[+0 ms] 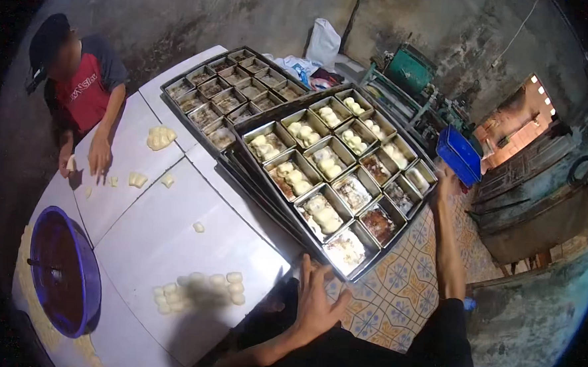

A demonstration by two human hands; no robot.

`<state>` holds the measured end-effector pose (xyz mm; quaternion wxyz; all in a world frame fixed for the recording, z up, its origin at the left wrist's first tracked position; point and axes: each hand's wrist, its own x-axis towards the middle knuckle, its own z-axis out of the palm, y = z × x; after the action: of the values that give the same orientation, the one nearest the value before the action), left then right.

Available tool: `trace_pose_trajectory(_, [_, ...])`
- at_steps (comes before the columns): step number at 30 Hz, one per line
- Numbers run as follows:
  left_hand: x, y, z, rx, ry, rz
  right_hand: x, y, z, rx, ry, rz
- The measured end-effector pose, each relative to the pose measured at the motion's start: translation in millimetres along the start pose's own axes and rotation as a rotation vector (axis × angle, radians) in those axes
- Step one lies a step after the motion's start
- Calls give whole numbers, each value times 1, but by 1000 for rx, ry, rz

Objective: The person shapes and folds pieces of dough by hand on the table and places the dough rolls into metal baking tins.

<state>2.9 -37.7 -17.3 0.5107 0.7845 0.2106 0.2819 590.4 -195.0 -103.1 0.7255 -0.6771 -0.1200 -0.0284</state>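
Dark metal tray of rectangular loaf tins [355,194], several holding pale rounded dough pieces [323,213], juts past the right edge of the white tiled table [164,243], between both hands. Left hand [317,308]: just left of tray's near corner, fingers spread, contact unclear. Right hand [447,181]: at tray's right corner; cannot tell whether grasping.

Not making out the fingertips of the bare right hand [448,181] between the tin-filled dark metal tray [270,185] and the blue rectangular plastic crate [460,155]. Not confirming contact between the bare, spread left hand [317,304] and the tray's near edge. Cutting off black cloth clothing [371,363] at the lower picture edge. Not resolving outlines of some shaded, rounded pale dough pieces [199,288]. Not identifying the small object [56,275] inside the round purple plastic basin [94,286].
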Motion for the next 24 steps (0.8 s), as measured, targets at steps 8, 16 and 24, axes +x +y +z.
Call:
trace_pose_trajectory(8, [17, -59, 71, -253, 494, -283, -89, 14, 50, -390, -135, -182])
trace_pose_trajectory(16, [9, -34, 131, -176, 370, -327, -26, 59, -7, -710, 25, -366])
trace_pose_trajectory(24, [-109, -48, 23, 75, 735, -253, -374, -162, 60, 111, -426, -479])
